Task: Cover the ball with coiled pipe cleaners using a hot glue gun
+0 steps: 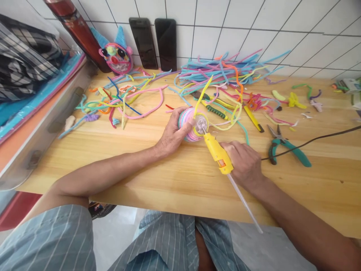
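My left hand (177, 130) is wrapped round a ball coiled from pastel pipe cleaners (186, 117), thumb pressed near its open, whitish end. A yellow pipe cleaner (203, 97) rings that end and its loose tail sticks up. In my right hand (244, 162) is a yellow hot glue gun (216, 150), its nozzle at the rim of the whitish end. A clear glue stick (245, 205) juts from the gun's back toward the table's front edge. Whether glue is coming out cannot be made out.
Pliers (290, 146) lie at right, crossed by a black cord (316, 140). Behind are a pipe cleaner pile (214, 73), a yellow cutter knife (253, 117), two phones (166, 44), a decorated figure (117, 56) and a red flask (77, 32). A plastic box (42, 139) borders the left.
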Tool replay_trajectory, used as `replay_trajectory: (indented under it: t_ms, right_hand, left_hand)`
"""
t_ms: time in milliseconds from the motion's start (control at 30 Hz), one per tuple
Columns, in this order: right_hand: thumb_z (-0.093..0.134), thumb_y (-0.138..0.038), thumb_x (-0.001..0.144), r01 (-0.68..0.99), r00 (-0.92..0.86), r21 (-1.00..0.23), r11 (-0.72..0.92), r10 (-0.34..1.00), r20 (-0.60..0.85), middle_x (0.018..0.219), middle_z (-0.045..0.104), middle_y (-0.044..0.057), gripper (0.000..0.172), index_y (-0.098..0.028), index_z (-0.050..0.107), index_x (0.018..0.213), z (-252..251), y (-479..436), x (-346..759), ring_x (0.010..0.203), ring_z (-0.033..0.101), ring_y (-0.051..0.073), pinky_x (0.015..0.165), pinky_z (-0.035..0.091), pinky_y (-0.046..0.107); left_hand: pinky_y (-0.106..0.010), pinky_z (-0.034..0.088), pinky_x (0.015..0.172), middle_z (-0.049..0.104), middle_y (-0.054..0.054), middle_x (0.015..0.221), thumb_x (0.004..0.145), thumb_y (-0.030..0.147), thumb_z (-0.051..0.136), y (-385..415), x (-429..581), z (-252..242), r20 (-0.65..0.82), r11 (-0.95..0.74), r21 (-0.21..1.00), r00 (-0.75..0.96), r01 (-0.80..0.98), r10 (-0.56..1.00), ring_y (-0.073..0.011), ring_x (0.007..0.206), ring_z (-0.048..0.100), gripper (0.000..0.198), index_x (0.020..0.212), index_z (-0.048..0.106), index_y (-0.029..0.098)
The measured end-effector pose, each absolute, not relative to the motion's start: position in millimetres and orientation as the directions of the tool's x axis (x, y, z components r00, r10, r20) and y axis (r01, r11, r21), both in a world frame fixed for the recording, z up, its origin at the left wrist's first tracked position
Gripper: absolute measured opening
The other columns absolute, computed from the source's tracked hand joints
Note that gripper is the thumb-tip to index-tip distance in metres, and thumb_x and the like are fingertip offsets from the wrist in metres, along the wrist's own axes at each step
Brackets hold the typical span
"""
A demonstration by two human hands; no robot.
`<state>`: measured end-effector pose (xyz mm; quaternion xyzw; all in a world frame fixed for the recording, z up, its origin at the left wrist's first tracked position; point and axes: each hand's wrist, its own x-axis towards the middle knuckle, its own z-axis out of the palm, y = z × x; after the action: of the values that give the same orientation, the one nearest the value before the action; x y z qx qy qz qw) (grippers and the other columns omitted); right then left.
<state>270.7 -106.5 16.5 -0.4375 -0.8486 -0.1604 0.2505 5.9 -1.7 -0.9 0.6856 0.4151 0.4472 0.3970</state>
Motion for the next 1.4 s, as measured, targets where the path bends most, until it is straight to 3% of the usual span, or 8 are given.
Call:
replay_trajectory:
  t_ms: [333, 667, 1000, 1400]
  right_hand:
    - [0.059, -0.022, 0.111, 0.839, -0.47, 0.058, 0.541, 0.667, 0.578, 0.088, 0.074, 0.006, 0.016, -0.018, 0.074, 0.112, 15, -108, 268, 0.075, 0.06, 0.023, 0.074, 0.043, 0.036]
    - [0.059, -0.025, 0.112, 0.871, -0.432, 0.076, 0.486, 0.681, 0.592, 0.086, 0.073, 0.006, 0.019, -0.016, 0.076, 0.112, 14, -109, 264, 0.073, 0.058, 0.023, 0.073, 0.04, 0.036]
    - [0.057, -0.026, 0.115, 0.864, -0.433, 0.046, 0.502, 0.692, 0.578, 0.09, 0.076, 0.006, 0.021, -0.017, 0.077, 0.114, 20, -116, 271, 0.075, 0.062, 0.022, 0.076, 0.044, 0.035]
    - [0.056, -0.022, 0.114, 0.851, -0.462, 0.089, 0.517, 0.658, 0.594, 0.085, 0.073, 0.005, 0.02, -0.016, 0.074, 0.109, 22, -111, 266, 0.073, 0.059, 0.022, 0.073, 0.043, 0.035]
  left_hand:
    - [-0.043, 0.057, 0.125, 0.069, -0.012, 0.15, 0.105, 0.082, 0.056, 2, 8, -3, 0.283, -0.356, 0.892, 0.271, 0.278, 0.92, -0.0267, 0.138, 0.069, 0.069, 0.147, 0.051, 0.027]
    - [-0.047, 0.054, 0.127, 0.068, -0.011, 0.148, 0.105, 0.075, 0.063, -8, 18, -7, 0.37, -0.402, 0.858, 0.159, 0.321, 0.916, -0.0286, 0.14, 0.066, 0.061, 0.143, 0.057, 0.027]
    - [-0.042, 0.06, 0.114, 0.074, -0.008, 0.137, 0.103, 0.086, 0.059, -1, 14, -6, 0.365, -0.39, 0.87, 0.138, 0.302, 0.921, -0.0259, 0.125, 0.073, 0.068, 0.137, 0.06, 0.028]
    - [-0.04, 0.06, 0.115, 0.073, -0.009, 0.139, 0.103, 0.088, 0.059, -3, 15, -5, 0.393, -0.429, 0.855, 0.176, 0.292, 0.903, -0.025, 0.126, 0.073, 0.071, 0.139, 0.059, 0.027]
